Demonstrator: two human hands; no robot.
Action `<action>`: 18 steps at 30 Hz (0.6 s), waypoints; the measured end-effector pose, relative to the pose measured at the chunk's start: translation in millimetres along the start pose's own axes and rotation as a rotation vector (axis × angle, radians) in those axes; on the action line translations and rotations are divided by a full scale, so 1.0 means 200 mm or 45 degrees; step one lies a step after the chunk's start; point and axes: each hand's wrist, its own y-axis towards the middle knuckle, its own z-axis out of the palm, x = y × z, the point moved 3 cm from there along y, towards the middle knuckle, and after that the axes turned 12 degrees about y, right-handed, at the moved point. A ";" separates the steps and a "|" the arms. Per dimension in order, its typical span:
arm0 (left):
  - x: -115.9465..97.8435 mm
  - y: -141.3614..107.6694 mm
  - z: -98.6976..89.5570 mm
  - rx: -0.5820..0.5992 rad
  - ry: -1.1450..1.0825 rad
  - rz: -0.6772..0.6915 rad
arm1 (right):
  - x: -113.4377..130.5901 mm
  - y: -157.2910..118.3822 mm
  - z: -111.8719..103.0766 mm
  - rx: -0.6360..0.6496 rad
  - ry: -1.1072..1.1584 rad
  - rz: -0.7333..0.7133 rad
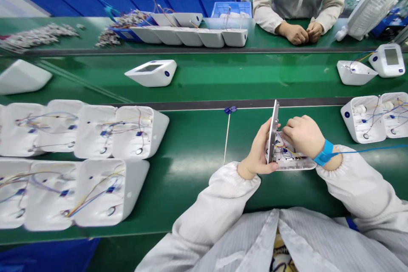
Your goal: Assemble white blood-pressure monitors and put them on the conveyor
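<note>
My left hand (259, 151) grips an upright panel (273, 131) with a grey edge, thumb and fingers around its lower part. Beside the panel, an open white housing (295, 163) with coloured wires inside rests at the green bench's front area. My right hand (304, 136) reaches over the housing from the right, its fingers curled down by the wires; what they pinch, if anything, is hidden. A blue wrist strap (325, 153) with a cord circles my right wrist.
Open white housings with wires stand in rows at left (98, 193) and at right (368, 119). Closed units (156, 72) lie on the green middle strip (255, 72). Across it, a person's hands (299, 34) rest near a white fan-like object (372, 4).
</note>
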 end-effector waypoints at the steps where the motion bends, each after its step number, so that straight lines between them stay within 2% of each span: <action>1: -0.01 -0.01 0.00 0.006 -0.047 -0.030 | 0.00 -0.01 0.00 -0.038 0.021 -0.013; 7: -0.02 -0.02 0.01 0.041 -0.174 -0.226 | -0.04 -0.04 0.04 -0.257 0.217 -0.034; 12: 0.01 -0.04 0.02 0.014 -0.155 -0.380 | -0.06 -0.04 0.04 -0.272 0.401 -0.058; 18: -0.01 -0.04 0.02 -0.006 -0.271 -0.378 | -0.07 -0.05 0.04 -0.304 0.504 -0.098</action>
